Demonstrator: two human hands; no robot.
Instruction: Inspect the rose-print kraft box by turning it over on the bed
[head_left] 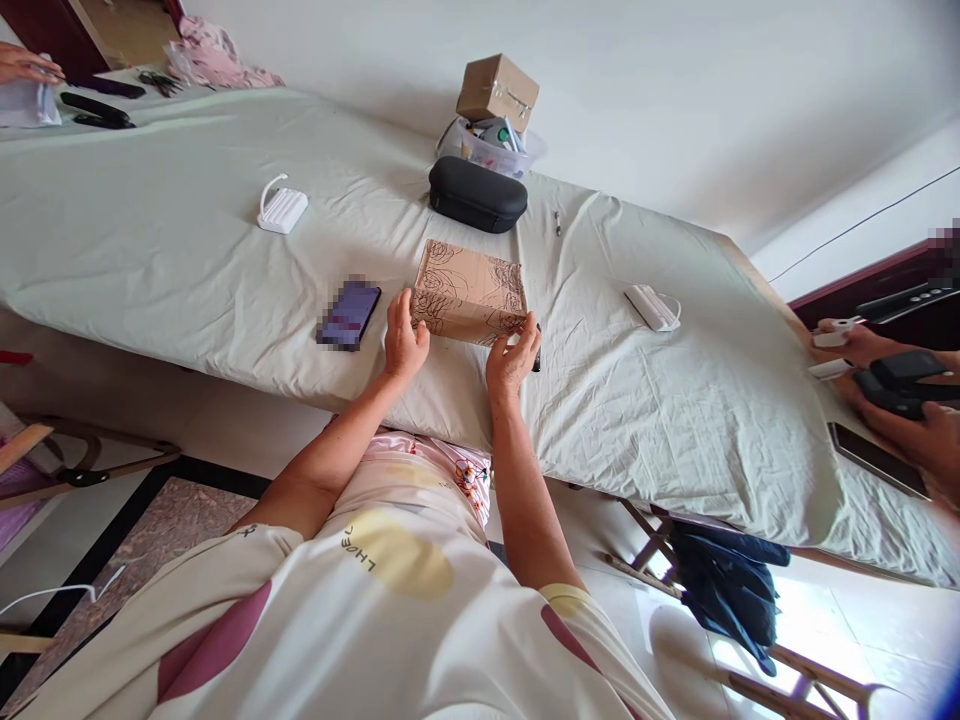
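A brown cardboard box covered in black scribbled circles rests on the cloth in front of me. At its left near corner, my left hand grips the edge, thumb on the near side. My right hand holds the opposite near corner with bent fingers. Just past the right hand a small black object pokes out, mostly hidden, its kind unclear. A phone lies left of my left hand. Behind the box sits a black zip case.
A clear plastic tub with a carton on top stands by the wall. White power banks with cable loops lie on both sides. Another person's hands hold devices at the right edge; another person's hand is at upper left.
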